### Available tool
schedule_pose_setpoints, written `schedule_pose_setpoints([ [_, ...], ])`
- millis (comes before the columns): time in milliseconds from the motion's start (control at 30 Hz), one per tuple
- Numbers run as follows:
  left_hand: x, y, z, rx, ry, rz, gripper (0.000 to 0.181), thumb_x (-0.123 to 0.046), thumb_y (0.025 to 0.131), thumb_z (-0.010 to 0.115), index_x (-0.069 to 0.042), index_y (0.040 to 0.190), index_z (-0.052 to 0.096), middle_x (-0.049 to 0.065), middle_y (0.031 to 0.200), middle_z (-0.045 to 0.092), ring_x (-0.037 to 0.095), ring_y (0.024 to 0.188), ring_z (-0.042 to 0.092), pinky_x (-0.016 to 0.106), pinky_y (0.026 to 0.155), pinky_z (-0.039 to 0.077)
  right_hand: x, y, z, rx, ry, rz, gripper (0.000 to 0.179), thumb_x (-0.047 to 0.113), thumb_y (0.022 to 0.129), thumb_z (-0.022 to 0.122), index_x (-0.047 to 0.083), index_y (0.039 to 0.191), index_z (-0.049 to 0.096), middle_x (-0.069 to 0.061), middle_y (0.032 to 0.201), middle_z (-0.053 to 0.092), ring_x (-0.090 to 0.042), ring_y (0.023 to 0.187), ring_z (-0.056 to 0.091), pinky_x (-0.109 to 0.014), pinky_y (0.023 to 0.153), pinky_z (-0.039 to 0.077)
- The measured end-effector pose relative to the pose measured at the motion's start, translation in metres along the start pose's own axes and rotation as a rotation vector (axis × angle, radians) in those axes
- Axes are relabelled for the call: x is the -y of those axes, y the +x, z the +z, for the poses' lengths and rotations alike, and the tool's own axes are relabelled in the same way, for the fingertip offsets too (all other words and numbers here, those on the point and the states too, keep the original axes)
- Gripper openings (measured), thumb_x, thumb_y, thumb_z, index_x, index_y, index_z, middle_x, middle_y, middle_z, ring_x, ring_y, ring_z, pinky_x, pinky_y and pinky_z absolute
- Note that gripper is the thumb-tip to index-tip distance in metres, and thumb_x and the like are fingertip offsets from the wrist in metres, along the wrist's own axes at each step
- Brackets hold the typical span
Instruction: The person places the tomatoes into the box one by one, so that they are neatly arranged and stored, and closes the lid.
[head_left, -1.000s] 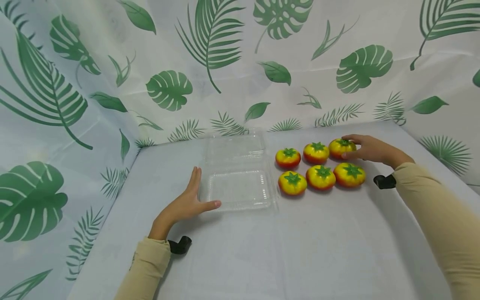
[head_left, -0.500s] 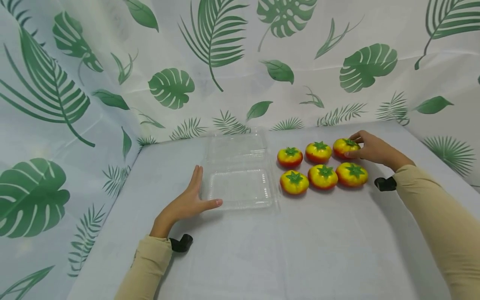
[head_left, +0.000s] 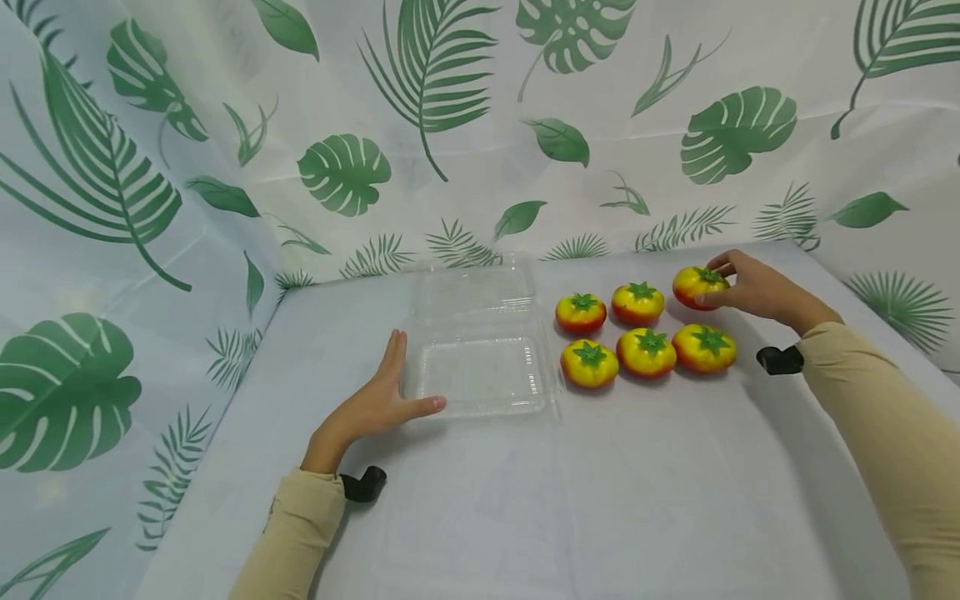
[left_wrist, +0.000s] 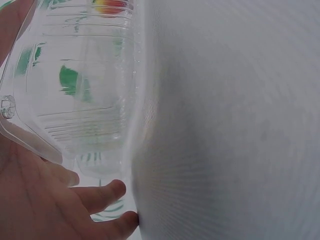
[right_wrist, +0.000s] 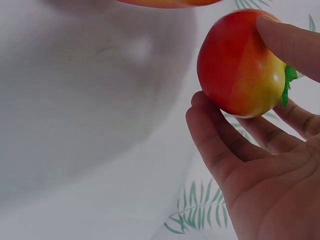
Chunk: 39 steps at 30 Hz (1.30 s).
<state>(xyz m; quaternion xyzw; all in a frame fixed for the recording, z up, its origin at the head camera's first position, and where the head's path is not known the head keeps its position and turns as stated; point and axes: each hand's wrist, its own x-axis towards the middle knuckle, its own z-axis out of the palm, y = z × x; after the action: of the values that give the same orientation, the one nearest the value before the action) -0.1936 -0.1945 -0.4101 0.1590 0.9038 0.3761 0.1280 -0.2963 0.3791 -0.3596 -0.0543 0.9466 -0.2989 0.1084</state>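
Note:
My right hand (head_left: 765, 290) pinches a red-and-yellow tomato (head_left: 699, 288) with a green star-shaped top, thumb on one side and fingers on the other. In the right wrist view that tomato (right_wrist: 242, 65) appears raised off the table. Several like it lie in two rows close by, among them a front right tomato (head_left: 703, 348) and a front left tomato (head_left: 589, 364). My left hand (head_left: 371, 407) stands at the left edge of a clear plastic clamshell box (head_left: 480, 410), its fingers straight and thumb spread. In the left wrist view the box (left_wrist: 85, 110) lies between thumb and fingers.
The clamshell's lid (head_left: 472, 292) is folded back behind its base. A white cloth covers the table (head_left: 480, 508). Leaf-patterned curtains (head_left: 450, 192) stand at the back and both sides.
My right hand has closed on the back right tomato and lifted it slightly, up and to the right. My left hand stays beside the box; the head view has shifted a little.

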Motion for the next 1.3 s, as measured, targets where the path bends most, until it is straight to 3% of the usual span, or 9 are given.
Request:
schedule_pose_setpoints([
  [300,0.0,-0.001,-0.002,0.002,-0.002,-0.006,0.134,-0.065,0.09,0.077,-0.009,0.169,-0.016,0.012,0.176,-0.023,0.03,0.162,-0.011,0.059,0.128,0.011,0.017,0.007,-0.006,-0.005,-0.012,-0.028,0.08,0.025,0.104,0.071,-0.015,0.155,0.024,-0.044,0.153,0.032,-0.063,0.135,0.035,-0.078,0.107,0.038],
  [667,0.002,0.0,-0.003,0.009,0.004,-0.005,0.135,-0.067,0.09,0.077,-0.008,0.169,-0.015,0.013,0.177,-0.02,0.028,0.163,-0.011,0.059,0.128,0.01,0.064,0.014,0.001,0.005,-0.05,-0.115,0.087,0.031,0.105,0.071,-0.001,0.168,0.02,-0.043,0.153,0.035,-0.061,0.133,0.041,-0.079,0.103,0.042],
  [933,0.0,-0.001,-0.003,0.015,0.003,-0.007,0.135,-0.066,0.09,0.076,-0.007,0.169,-0.015,0.011,0.177,-0.02,0.026,0.163,-0.012,0.056,0.129,0.01,0.097,0.018,0.013,0.032,-0.033,-0.175,0.076,0.032,0.105,0.072,0.003,0.163,0.031,-0.038,0.152,0.039,-0.057,0.132,0.045,-0.075,0.104,0.044],
  [1300,0.001,0.0,-0.004,0.013,-0.001,0.001,0.135,-0.067,0.09,0.076,-0.007,0.169,-0.016,0.013,0.177,-0.02,0.027,0.162,-0.012,0.056,0.129,0.009,0.145,0.021,0.031,0.045,0.028,-0.256,0.075,0.032,0.102,0.075,0.004,0.156,0.031,-0.032,0.154,0.041,-0.054,0.132,0.05,-0.07,0.108,0.044],
])
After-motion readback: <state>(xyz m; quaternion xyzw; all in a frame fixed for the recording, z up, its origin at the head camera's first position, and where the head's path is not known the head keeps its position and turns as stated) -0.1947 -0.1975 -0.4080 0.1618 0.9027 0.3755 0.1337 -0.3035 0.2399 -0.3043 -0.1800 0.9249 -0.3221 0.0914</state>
